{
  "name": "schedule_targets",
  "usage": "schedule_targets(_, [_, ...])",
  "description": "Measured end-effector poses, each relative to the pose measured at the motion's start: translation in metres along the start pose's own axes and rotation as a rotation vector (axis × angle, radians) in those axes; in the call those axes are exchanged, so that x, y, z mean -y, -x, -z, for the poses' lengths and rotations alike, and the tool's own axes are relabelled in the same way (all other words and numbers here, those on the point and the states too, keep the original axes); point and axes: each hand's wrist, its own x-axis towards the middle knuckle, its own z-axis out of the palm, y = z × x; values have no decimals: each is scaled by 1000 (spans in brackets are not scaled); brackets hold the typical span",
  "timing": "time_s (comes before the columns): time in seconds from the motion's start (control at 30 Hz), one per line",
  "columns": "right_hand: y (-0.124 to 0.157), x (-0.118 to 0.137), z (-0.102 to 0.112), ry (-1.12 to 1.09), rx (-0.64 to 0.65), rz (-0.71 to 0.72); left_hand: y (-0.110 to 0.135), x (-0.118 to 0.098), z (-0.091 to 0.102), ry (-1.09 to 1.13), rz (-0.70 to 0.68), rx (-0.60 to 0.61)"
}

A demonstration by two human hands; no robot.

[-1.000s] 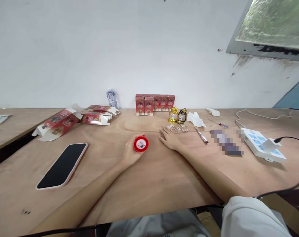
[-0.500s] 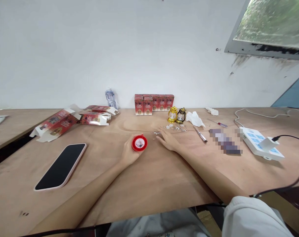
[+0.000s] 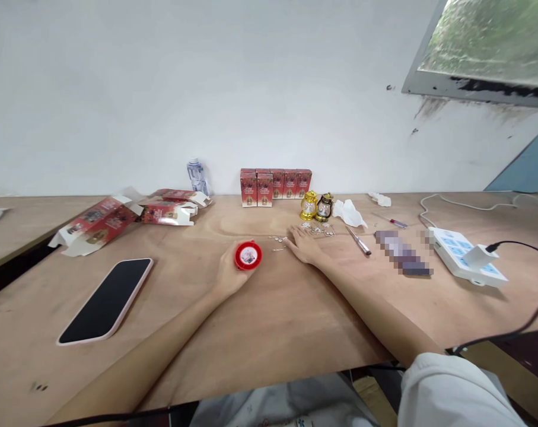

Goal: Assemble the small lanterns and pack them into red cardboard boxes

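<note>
My left hand [image 3: 229,270] is wrapped round a small red lantern [image 3: 241,259], whose round base with a pale printed label faces up at me. The rest of its body is hidden by the base and the hand. Palm down on the table, my right hand [image 3: 305,244] has its fingers stretched out beside small metal parts [image 3: 277,239]. More little loose pieces [image 3: 326,232] lie just past its fingertips. Behind them stand a gold lantern [image 3: 308,206] and a bronze lantern [image 3: 324,207], side by side and upright.
Red boxes [image 3: 264,191] stand by the wall near a water bottle [image 3: 197,177]. Opened cartons [image 3: 100,224] and a phone [image 3: 106,301] lie left. To the right are crumpled tissue [image 3: 349,213], a screwdriver [image 3: 358,241], a thinner screwdriver [image 3: 397,223] and a power strip [image 3: 467,256].
My right hand has shifted slightly on the table, showing more of the small metal parts at its left. My left hand still holds the red lantern. The view has moved slightly.
</note>
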Motion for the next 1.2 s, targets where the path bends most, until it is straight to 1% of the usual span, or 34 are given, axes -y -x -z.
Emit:
schedule_targets(0.1, [1, 1, 3, -23, -1, 83, 0, -1, 0, -9, 12, -1])
schedule_targets(0.2, [3, 1, 5, -45, -35, 153, 0, -2, 1, -5, 13, 8])
schedule_targets(0.33, [4, 0, 2, -37, -97, 112, 1, -3, 1, -6, 9, 17])
schedule_targets(0.43, [4, 0, 1, -56, -65, 116, 1, -1, 1, -11, 4, 23])
schedule_targets(0.53, [6, 1, 5, -88, -34, 204, 1, 1, 1, -16, 2, 21])
schedule_targets(0.63, [9, 5, 9, -61, -54, 269, 0, 3, 1, -23, 13, 12])
schedule_targets(0.67, [10, 5, 10, -32, -64, 261, -1, 3, 2, -24, 17, 11])
schedule_targets(0.83, [10, 6, 8, 97, -99, 137, -1, 4, 1, -29, 30, 17])
schedule_targets(0.93, [9, 5, 7, 109, -106, 132, -1, 5, 1, -29, 29, 19])
schedule_targets(1.2, [9, 4, 8, 91, -68, 92, -1, 2, 3, -36, 43, 23])
